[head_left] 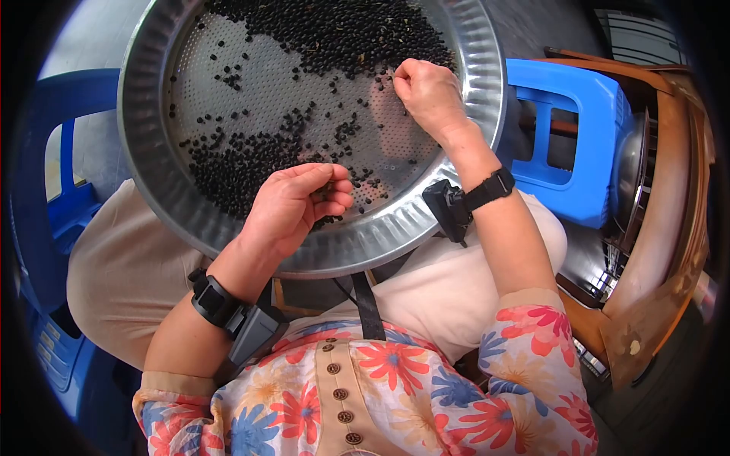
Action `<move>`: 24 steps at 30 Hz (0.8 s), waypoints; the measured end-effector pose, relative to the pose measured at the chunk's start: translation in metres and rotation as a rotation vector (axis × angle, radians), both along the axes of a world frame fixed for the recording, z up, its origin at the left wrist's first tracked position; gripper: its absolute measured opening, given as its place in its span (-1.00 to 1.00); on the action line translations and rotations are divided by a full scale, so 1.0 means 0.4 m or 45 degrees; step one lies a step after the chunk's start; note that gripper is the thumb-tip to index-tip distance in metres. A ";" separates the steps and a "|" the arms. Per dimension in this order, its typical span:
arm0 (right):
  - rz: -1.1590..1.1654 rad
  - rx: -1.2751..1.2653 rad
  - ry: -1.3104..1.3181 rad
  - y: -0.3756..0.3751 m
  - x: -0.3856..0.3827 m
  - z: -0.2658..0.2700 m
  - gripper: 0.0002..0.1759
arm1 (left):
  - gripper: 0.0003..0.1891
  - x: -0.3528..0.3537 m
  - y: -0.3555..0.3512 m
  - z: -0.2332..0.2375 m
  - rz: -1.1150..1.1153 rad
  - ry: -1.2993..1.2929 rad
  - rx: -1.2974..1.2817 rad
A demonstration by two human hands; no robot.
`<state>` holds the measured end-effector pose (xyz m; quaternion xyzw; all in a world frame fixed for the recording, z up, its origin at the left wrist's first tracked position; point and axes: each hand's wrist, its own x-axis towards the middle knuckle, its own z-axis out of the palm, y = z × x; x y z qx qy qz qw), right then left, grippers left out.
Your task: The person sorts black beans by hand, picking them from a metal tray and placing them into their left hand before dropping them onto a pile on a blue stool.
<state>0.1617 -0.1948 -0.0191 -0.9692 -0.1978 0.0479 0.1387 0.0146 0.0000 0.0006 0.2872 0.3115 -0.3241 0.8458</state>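
Observation:
A large round metal sieve [147,156] with a perforated bottom and a fluted wall lies across my knees. Black beans [342,34] are heaped at its far side, with pale bits among them. A second heap of black beans [236,163] spreads at the near left, and loose ones are scattered between. My left hand [293,201] is over the near edge of that heap, its fingers curled inward; what they hold is too hidden to name. Below the far heap, at the right, my right hand [432,95] has its thumb and fingertips pinched together; anything between them cannot be made out.
A blue plastic stool [582,137] stands right of the sieve, beside wooden furniture [646,251] and a metal bowl [630,175]. Blue plastic seats [46,251] are at the left. Devices are strapped to both wrists; a dark strap [368,308] hangs below the sieve.

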 end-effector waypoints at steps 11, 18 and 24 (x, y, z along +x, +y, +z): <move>0.136 0.347 0.239 0.048 -0.093 0.098 -0.83 | -0.77 0.013 0.002 -0.011 0.056 0.019 0.045; 0.407 0.268 0.339 0.073 -0.141 0.134 -0.83 | -0.78 0.022 -0.016 -0.022 0.140 0.059 0.009; -0.049 0.109 0.095 -0.004 -0.019 0.043 -0.84 | -0.78 0.026 -0.015 -0.006 0.076 0.040 0.014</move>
